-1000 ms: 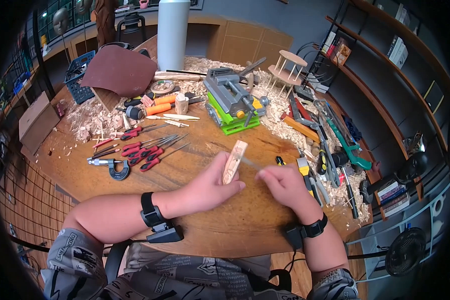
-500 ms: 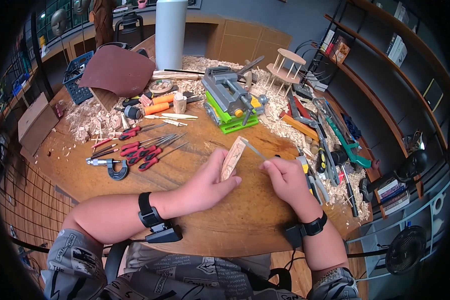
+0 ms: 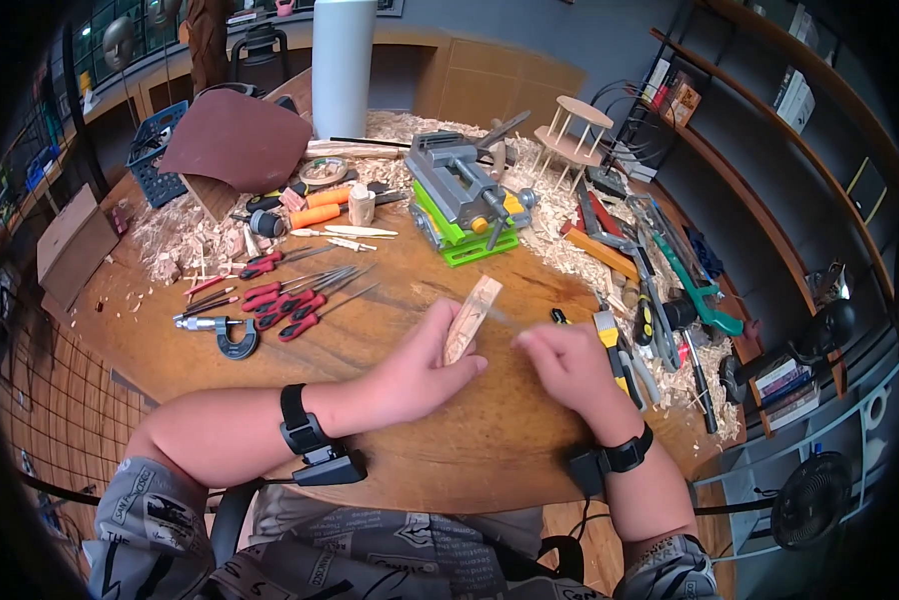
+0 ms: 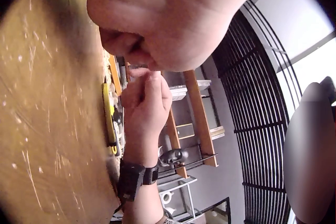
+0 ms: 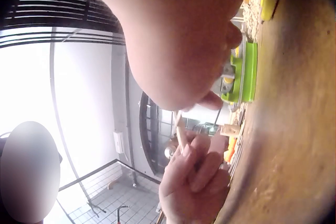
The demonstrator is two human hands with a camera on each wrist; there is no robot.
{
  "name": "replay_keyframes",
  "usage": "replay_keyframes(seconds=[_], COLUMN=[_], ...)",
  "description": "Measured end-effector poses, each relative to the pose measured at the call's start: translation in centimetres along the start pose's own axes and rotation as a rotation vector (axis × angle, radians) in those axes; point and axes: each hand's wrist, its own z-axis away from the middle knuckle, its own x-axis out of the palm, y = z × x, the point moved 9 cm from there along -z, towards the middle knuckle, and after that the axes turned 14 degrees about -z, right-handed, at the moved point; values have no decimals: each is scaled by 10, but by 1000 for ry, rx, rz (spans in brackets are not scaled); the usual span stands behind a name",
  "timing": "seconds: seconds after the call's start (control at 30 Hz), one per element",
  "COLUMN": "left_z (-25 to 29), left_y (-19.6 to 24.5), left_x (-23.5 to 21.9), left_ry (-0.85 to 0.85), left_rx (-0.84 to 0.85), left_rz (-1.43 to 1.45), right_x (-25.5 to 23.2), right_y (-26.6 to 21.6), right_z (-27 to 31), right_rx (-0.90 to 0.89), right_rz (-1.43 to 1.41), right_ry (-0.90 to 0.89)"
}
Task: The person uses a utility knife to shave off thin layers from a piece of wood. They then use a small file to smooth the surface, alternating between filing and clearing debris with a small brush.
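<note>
A pale wooden piece (image 3: pixel 475 318) with dark markings is gripped in my left hand (image 3: pixel 420 368), its upper end sticking out past the fingers. My right hand (image 3: pixel 568 366) pinches a thin, blurred tool (image 3: pixel 504 320) that reaches toward the wood's upper part; whether they touch I cannot tell. In the right wrist view the wooden piece (image 5: pixel 181 132) stands out of my left hand (image 5: pixel 193 182), close by my right hand (image 5: pixel 178 40). The left wrist view shows my right hand (image 4: pixel 146 98) with curled fingers beyond my left hand (image 4: pixel 157 14).
Red-handled files (image 3: pixel 288 305) and a micrometer (image 3: pixel 232 338) lie left on the wooden table (image 3: pixel 440 450). A green and grey vise (image 3: pixel 464 205) stands behind the hands. Pliers, a green-handled tool (image 3: pixel 705 305) and wood shavings (image 3: pixel 555 245) cover the right side.
The thin tool in my right hand has shifted back and forth near the wood, with the right hand slightly lower and to the left than half a second ago. My left hand keeps its grip, barely moved.
</note>
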Motion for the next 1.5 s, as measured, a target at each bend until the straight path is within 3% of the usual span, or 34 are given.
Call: replay_keyframes(seconds=[0.07,0.2,0.27,0.33,0.4,0.47,0.53,0.6,0.67,0.73,0.8,0.9,0.93,1.0,1.07,1.13,1.2,1.27,1.3,1.37,1.5], left_z=[1,2,0,-3,-2,-2,-2,-2,-3,-1,-2,-4,-3,0,-1,-5,-3,-1,-1,-2,-2], left_y=[-2,6,4,-4,-6,1,-3,-6,-9,-2,-5,-9,-9,-5,-4,-9,-4,2,0,-3,-5], left_x=[0,-2,-1,-3,-3,-3,-3,-2,-3,-2,-3,-6,-7,-7,-8,-14,-14,-15,-16,-15,-15], left_ry=[-6,6,5,30,40,37,34,16,10,21,14,18,21,51,72,112,137,159,149,134,139], left_rx=[-59,-25,-48,-37,-11,15,-79,-96,-112,-13,-64,-99,-94,-60,-21,-4,49,100,59,22,25], left_rz=[41,14,50,71,22,-28,14,22,25,-3,21,-9,-67,-85,-102,-172,-246,-325,-287,-246,-245], right_x=[-19,14,5,-14,-9,15,7,-18,-16,14,9,-17,-16,10,6,-17,-16,8,8,-9,-15], right_y=[5,-7,-11,5,6,-3,-5,8,5,-4,-8,4,5,-5,-7,7,6,-7,-7,4,8], right_z=[-1,1,-1,-2,-2,-1,-1,-1,-1,0,0,0,-1,-1,-2,-1,-1,-1,-2,-1,-1], right_rx=[64,-29,-63,68,121,18,-12,77,101,4,-8,123,120,-2,-30,89,94,-22,-22,93,143], right_rz=[14,24,28,-33,-33,12,19,-12,-17,21,26,3,3,21,11,-8,5,-13,-14,18,-3], right_ry=[184,-138,-31,175,120,-141,-38,215,177,-141,-68,175,172,-91,-28,219,195,-46,-44,146,186])
